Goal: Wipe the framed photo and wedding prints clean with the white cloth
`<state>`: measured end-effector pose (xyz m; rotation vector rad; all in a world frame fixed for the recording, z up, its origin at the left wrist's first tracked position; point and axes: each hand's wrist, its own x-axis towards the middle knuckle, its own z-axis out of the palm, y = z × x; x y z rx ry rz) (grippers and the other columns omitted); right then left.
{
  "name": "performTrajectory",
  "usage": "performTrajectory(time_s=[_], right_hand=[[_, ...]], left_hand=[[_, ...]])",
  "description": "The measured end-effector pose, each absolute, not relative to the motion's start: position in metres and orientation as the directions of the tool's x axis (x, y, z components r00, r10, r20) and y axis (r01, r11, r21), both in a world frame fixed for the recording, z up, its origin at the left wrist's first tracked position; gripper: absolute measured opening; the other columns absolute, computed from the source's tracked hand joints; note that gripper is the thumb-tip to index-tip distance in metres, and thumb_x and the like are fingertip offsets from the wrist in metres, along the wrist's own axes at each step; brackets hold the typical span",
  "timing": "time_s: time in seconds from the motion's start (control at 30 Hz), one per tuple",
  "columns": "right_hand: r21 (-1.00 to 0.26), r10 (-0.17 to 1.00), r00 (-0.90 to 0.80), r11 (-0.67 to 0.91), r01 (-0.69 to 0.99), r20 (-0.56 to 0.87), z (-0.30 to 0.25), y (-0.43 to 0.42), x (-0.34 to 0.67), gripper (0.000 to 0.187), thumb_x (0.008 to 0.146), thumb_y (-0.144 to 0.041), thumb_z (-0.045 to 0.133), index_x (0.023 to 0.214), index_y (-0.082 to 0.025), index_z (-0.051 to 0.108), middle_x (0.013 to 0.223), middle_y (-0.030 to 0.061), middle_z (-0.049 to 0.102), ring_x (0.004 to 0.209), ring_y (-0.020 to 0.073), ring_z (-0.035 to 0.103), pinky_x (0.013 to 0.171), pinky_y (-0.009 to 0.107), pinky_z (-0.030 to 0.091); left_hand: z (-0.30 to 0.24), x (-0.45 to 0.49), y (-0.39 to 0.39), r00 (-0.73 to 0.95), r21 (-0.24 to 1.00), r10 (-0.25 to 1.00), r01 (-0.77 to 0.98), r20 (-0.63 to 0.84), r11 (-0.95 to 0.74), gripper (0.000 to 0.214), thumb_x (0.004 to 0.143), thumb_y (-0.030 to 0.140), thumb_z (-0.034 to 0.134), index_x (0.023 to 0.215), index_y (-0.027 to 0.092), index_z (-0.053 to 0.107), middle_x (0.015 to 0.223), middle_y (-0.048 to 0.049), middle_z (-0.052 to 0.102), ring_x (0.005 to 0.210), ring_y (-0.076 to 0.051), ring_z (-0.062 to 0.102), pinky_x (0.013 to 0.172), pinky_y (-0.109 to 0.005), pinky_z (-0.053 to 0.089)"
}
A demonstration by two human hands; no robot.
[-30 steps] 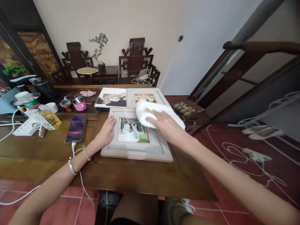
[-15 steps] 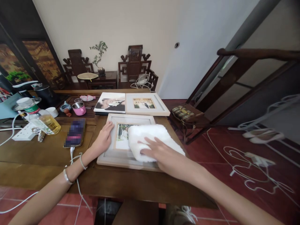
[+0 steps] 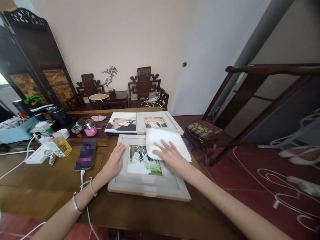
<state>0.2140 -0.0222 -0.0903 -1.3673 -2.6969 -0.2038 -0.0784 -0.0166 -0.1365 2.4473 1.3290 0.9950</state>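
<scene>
A pale wooden picture frame (image 3: 150, 188) with a wedding photo lies flat on the dark wooden table (image 3: 50, 180). My left hand (image 3: 115, 162) rests flat on the frame's left edge, fingers spread. My right hand (image 3: 169, 155) presses flat on a white folded towel (image 3: 175, 140), which lies over the frame's upper right corner. Neither hand grips anything.
Behind the frame lie a second framed photo (image 3: 172, 122) and a photo print (image 3: 121, 122). To the left are a phone (image 3: 86, 159) on a white cable, a bottle of yellow liquid (image 3: 56, 142), a power strip (image 3: 37, 154) and a pink cup (image 3: 90, 129). A wooden chair (image 3: 207, 131) stands at right.
My right hand slid the towel from the frame's upper right down over the photo, then back up to the upper right corner. The left hand stayed on the frame's left edge.
</scene>
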Motion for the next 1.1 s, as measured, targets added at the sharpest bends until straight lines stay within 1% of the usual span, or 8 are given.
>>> performTrajectory(time_s=[0.2,0.33,0.4,0.47,0.57,0.73,0.93,1.1], right_hand=[[-0.157,0.714,-0.696,0.680,0.716,-0.078,-0.056,-0.094,0.218,0.076,0.054,0.015,0.035,0.118,-0.018,0.059,0.145,0.0130,0.044,0.139,0.0327,0.025,0.110,0.056,0.025],[-0.281,0.689,-0.723,0.686,0.672,-0.047,-0.034,-0.112,0.223,0.070,0.059,0.012,0.035,0.116,-0.022,0.057,0.144,0.0124,0.044,0.131,0.0255,0.042,0.102,0.042,0.042],[-0.251,0.731,-0.681,0.670,0.699,0.053,-0.031,-0.099,0.223,0.068,0.060,0.013,0.035,0.116,-0.020,0.055,0.152,0.0129,0.031,0.130,0.0264,0.043,0.098,0.040,0.045],[-0.151,0.760,-0.618,0.648,0.747,0.203,-0.033,-0.075,0.222,0.065,0.063,0.014,0.034,0.115,-0.018,0.055,0.157,0.0126,0.014,0.136,0.0300,0.034,0.103,0.045,0.041],[0.028,0.761,-0.566,0.590,0.807,0.317,-0.044,-0.034,0.219,0.063,0.067,0.016,0.032,0.115,-0.017,0.057,0.158,0.0116,0.012,0.141,0.0335,0.017,0.109,0.056,0.027],[0.066,0.779,-0.619,0.615,0.785,0.100,-0.071,-0.014,0.210,0.079,0.059,0.019,0.032,0.127,-0.017,0.053,0.148,0.0147,0.038,0.139,0.0335,0.025,0.108,0.057,0.029],[-0.056,0.719,-0.687,0.686,0.726,-0.106,-0.056,-0.068,0.208,0.081,0.055,0.017,0.034,0.126,-0.015,0.054,0.149,0.0168,0.036,0.140,0.0364,0.019,0.109,0.060,0.023],[-0.202,0.648,-0.730,0.702,0.683,-0.215,-0.034,-0.116,0.218,0.083,0.054,0.014,0.033,0.128,-0.019,0.052,0.144,0.0158,0.044,0.139,0.0278,0.027,0.109,0.048,0.032]], left_hand=[[-0.134,-0.071,-0.021,0.332,0.448,0.825,0.715,0.456,-0.536,0.053,0.080,0.001,0.036,0.131,0.006,0.050,0.139,-0.0189,0.048,0.137,-0.026,0.035,0.115,-0.049,0.028],[-0.134,-0.071,-0.021,0.344,0.414,0.838,0.749,0.424,-0.517,0.053,0.079,0.001,0.036,0.130,0.005,0.050,0.139,-0.0197,0.048,0.136,-0.027,0.036,0.114,-0.050,0.029],[-0.133,-0.072,-0.020,0.357,0.417,0.837,0.743,0.415,-0.524,0.053,0.079,0.002,0.037,0.130,0.006,0.050,0.139,-0.0193,0.047,0.136,-0.027,0.036,0.114,-0.049,0.029],[-0.132,-0.073,-0.019,0.366,0.429,0.833,0.729,0.415,-0.533,0.053,0.079,0.002,0.037,0.131,0.006,0.050,0.139,-0.0192,0.047,0.136,-0.027,0.036,0.114,-0.050,0.028],[-0.131,-0.074,-0.018,0.370,0.433,0.832,0.724,0.413,-0.537,0.054,0.079,0.002,0.037,0.131,0.007,0.050,0.140,-0.0193,0.046,0.137,-0.027,0.034,0.114,-0.051,0.028],[-0.133,-0.073,-0.018,0.366,0.426,0.836,0.733,0.409,-0.530,0.054,0.079,0.003,0.038,0.131,0.008,0.050,0.140,-0.0182,0.046,0.137,-0.027,0.035,0.114,-0.051,0.028],[-0.135,-0.071,-0.021,0.339,0.434,0.837,0.735,0.429,-0.520,0.053,0.080,0.003,0.038,0.132,0.009,0.049,0.141,-0.0177,0.045,0.138,-0.028,0.033,0.114,-0.052,0.027],[-0.139,-0.071,-0.021,0.353,0.411,0.834,0.746,0.424,-0.524,0.056,0.080,0.002,0.038,0.135,0.010,0.046,0.143,-0.0172,0.043,0.139,-0.027,0.031,0.115,-0.052,0.025]])
